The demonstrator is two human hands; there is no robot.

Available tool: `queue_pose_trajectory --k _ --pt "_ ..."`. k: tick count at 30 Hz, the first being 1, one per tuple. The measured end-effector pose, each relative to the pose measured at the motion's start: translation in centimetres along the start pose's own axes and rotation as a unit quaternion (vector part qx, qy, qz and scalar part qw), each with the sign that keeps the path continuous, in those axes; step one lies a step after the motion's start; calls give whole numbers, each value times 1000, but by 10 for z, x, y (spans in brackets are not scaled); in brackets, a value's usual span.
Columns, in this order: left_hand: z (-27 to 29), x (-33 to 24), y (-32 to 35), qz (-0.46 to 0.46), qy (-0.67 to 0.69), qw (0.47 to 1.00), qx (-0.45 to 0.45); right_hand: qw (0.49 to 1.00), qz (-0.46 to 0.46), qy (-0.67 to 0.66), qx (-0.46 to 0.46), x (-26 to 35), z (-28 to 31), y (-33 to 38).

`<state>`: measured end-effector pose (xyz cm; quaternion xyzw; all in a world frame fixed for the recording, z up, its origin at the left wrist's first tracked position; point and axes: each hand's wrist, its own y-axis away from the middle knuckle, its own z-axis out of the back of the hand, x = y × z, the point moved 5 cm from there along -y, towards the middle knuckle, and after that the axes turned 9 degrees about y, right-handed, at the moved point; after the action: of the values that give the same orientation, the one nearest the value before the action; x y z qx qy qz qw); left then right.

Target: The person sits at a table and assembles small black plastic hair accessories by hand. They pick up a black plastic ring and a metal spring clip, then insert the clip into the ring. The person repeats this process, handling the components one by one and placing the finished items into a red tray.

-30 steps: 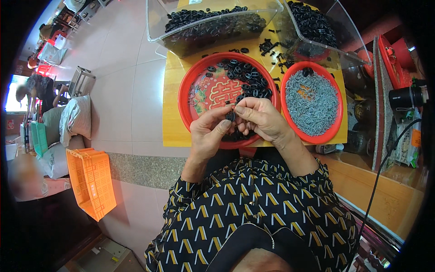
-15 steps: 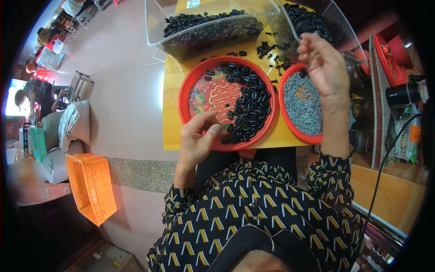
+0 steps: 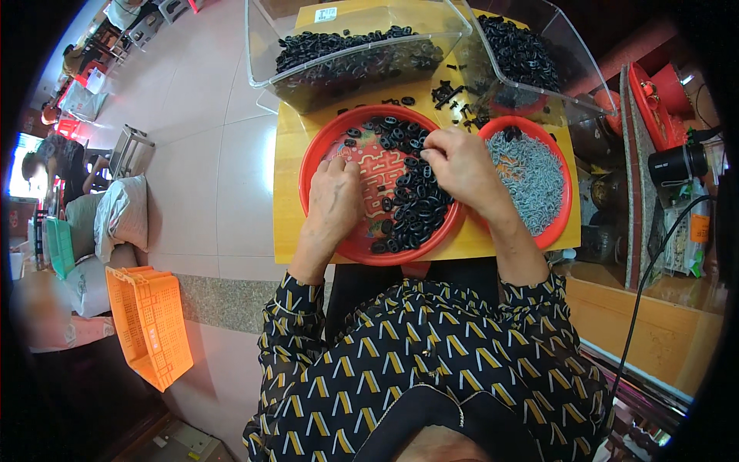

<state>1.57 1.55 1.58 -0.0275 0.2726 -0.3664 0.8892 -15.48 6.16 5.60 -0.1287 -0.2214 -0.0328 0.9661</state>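
A round red tray with a patterned base holds many small black oval parts with holes, heaped along its right side. My left hand is over the tray's left part, fingers curled down and closed; what is in them is hidden. My right hand reaches over the tray's right rim, thumb and fingertips pinched above the black parts. I cannot make out what the pinch holds. Partly behind my right forearm, a smaller red tray holds many small grey screws.
Two clear plastic bins, one at the back and one at the back right, hold more black parts. Loose black pieces lie between them on the yellow table. An orange crate stands on the floor at left.
My right hand has come from the back-right bin down and left to the tray. My left hand has moved slightly up, its fingers now curled over the tray's left side.
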Motion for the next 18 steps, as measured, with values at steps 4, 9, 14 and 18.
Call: queue_pose_trajectory --k 4,9,14,18 --pt "-9 -1 -6 -11 -3 1000 26 995 14 76 56 4 -21 1" --pt "5 1 3 16 32 999 24 972 62 199 104 19 -42 -5" --pt "8 8 3 24 109 994 5 975 87 178 104 23 -53 -2" --pt "22 8 8 27 111 992 -50 980 114 109 122 22 -51 -3"
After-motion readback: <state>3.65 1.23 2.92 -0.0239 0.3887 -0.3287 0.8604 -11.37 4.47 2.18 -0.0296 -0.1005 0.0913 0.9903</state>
